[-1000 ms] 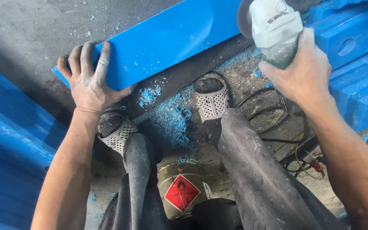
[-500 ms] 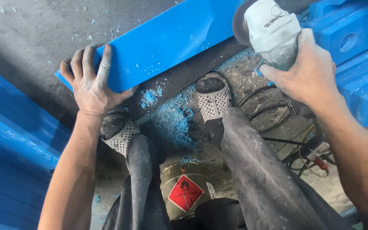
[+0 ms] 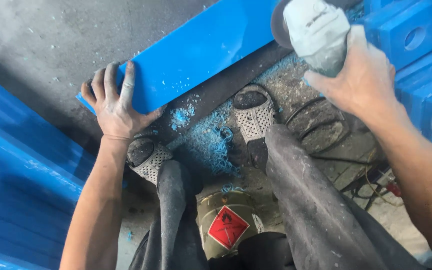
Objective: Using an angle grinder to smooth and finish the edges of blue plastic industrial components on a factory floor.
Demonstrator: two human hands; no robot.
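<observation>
The left hand (image 3: 117,107) lay flat, fingers spread, pressing the near end of the long blue plastic plank (image 3: 196,55); the right hand (image 3: 358,77) was wrapped tight round a dusty grey angle grinder (image 3: 313,32) at the plank's far edge. Grinding that edge seemed underway; next called for a steady pass along it. Since the earlier frame, the grinder had shifted slightly along the plank.

Grinder (image 3: 316,35) and right hand (image 3: 361,80) slightly farther left along blue plank (image 3: 201,50).
</observation>
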